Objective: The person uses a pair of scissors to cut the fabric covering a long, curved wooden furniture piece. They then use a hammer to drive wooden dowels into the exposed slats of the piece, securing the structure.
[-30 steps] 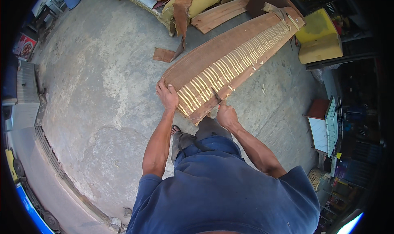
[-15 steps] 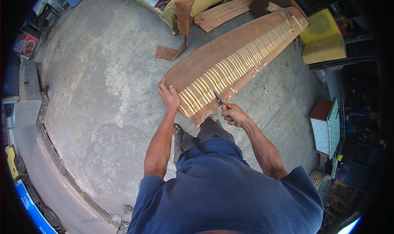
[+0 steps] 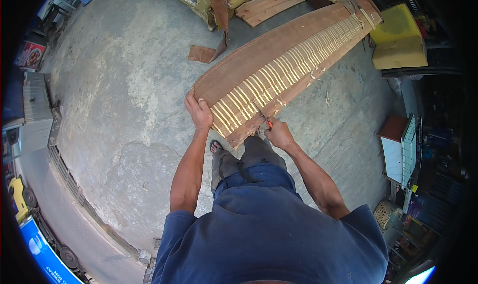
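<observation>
A long brown fabric upholstery piece [image 3: 249, 60] slants from near my legs to the far right, with a row of pale yellow ribs along it. My left hand [image 3: 199, 112] is closed on its near left edge, thumb on top and some fingers hidden beneath. My right hand [image 3: 280, 134] is closed around red-handled scissors [image 3: 269, 124], at the near right edge of the piece. Their dark blades lie against the ribbed part, close to the frayed brown border; whether they are parted cannot be made out.
Beyond the piece are wooden boards [image 3: 271, 6] and a worn sofa frame [image 3: 204, 7] with torn fabric hanging off it. A fabric scrap [image 3: 201, 54] lies on the concrete floor [image 3: 134, 99]. At right stand a yellow foam seat [image 3: 400, 37] and a wire rack [image 3: 408, 149].
The scissors have turned and shifted slightly, their blades now lower against the ribbed part near the border. My left hand keeps its hold on the edge. The whole view has shifted a little.
</observation>
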Motion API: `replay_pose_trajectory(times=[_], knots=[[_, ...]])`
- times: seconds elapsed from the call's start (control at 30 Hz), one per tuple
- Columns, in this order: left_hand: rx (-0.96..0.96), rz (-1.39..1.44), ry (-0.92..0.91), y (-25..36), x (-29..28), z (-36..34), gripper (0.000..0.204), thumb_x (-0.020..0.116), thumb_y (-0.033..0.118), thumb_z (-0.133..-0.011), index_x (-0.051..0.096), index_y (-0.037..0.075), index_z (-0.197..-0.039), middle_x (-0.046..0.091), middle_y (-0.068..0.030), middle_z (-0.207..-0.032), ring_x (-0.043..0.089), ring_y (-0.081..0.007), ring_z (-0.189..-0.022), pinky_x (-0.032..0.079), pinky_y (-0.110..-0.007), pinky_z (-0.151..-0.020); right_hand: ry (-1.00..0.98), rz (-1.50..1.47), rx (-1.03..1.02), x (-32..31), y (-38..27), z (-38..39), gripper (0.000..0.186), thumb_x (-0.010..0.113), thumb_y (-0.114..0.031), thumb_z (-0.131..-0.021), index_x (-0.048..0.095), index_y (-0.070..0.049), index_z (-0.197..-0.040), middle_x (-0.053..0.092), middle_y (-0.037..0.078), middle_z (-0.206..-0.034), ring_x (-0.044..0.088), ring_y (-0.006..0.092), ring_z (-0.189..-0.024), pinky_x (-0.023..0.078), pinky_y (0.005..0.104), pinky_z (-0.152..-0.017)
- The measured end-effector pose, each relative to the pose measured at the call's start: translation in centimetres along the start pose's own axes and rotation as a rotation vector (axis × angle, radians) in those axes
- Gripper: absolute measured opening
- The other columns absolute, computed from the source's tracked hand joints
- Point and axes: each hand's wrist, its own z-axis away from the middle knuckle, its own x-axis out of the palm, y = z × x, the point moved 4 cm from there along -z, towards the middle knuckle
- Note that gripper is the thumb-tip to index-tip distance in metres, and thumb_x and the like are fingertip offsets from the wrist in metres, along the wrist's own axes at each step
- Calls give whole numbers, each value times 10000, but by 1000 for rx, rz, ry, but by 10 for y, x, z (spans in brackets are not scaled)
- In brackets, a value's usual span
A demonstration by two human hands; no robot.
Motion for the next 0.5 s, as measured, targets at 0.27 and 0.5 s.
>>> replay_pose_trajectory(times=[0.27,0.5], knots=[[12,-30,-3,-6,1,1,538,490,139,-974,424,17,-1494,449,-238,-1471,398,-427,-1372,290,-537,-1171,-5,-25,-10,-11,-3,9,350,676,-176,-924,597,41,-1188,686,351,-857,706,503,-857,563,547,-759],[8,-26,18,-4,2,0,538,511,147,-966,444,31,-1487,469,-234,-1456,409,-423,-1366,294,-528,-1166,-237,-866,630,-41,15,8,220,644,-254,-1000,636,-34,-992,504,0,-645,419,83,-441,283,270,-359]])
